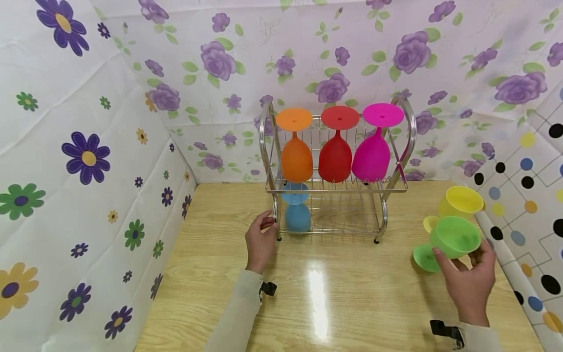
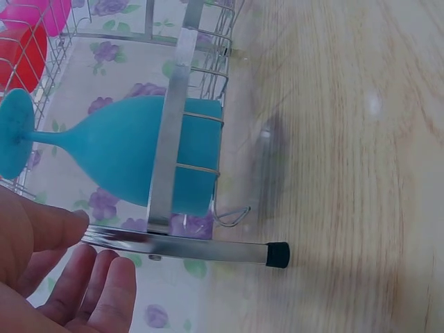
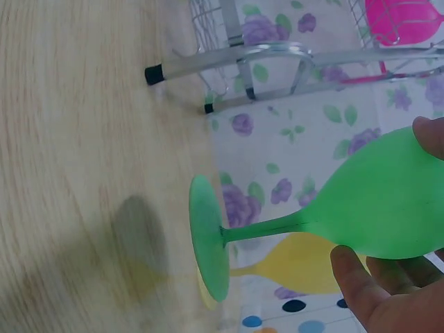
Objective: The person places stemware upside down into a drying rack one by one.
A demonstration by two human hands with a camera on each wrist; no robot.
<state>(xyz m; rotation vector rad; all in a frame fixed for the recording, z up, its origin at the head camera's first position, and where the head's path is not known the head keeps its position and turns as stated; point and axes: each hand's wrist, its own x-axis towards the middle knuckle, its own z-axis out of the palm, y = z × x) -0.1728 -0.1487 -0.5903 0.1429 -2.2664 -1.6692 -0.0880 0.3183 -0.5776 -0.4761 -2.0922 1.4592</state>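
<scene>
Green goblet [image 1: 455, 238], its bowl gripped in my right hand [image 1: 472, 278], above the counter [image 1: 360, 293] near the yellow goblet [image 1: 462, 199]; my left hand [image 1: 260, 243] pinches the metal rack [image 1: 336, 191] at its left side.

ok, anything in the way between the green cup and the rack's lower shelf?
Nothing loose: only table shows between the green cup and the rack. The rack's right front leg does stand on the straight line to the lower shelf. The yellow cup is behind the green one, off that line.
</scene>
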